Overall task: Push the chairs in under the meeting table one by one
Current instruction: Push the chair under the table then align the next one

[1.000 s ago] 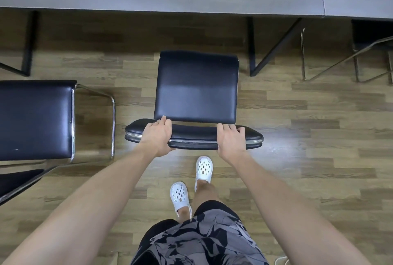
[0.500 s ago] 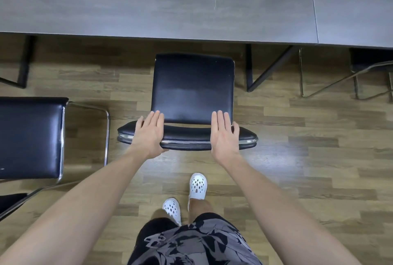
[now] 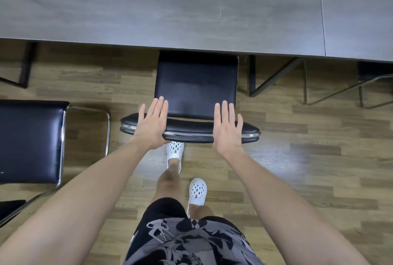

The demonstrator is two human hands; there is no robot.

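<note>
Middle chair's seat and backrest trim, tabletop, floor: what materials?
Seat: black leather or vinyl, can't tell which; smooth, soft sheen.
Backrest trim: chromed metal, judging by mirror-bright reflections.
Tabletop: probably grey wood-grain laminate; matte, streaked print, panel seam.
Floor: wood-look planks, laminate or vinyl; slight gloss.

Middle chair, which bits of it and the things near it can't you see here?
1. Middle chair: legs hidden by its own seat, front edge by the table, head view.
2. Left hand and right hand: palms hidden by their backs, so contact with the backrest is unclear.
3. Left chair: cut off by the picture's left edge.
4. Right chair: mostly under the table.
</note>
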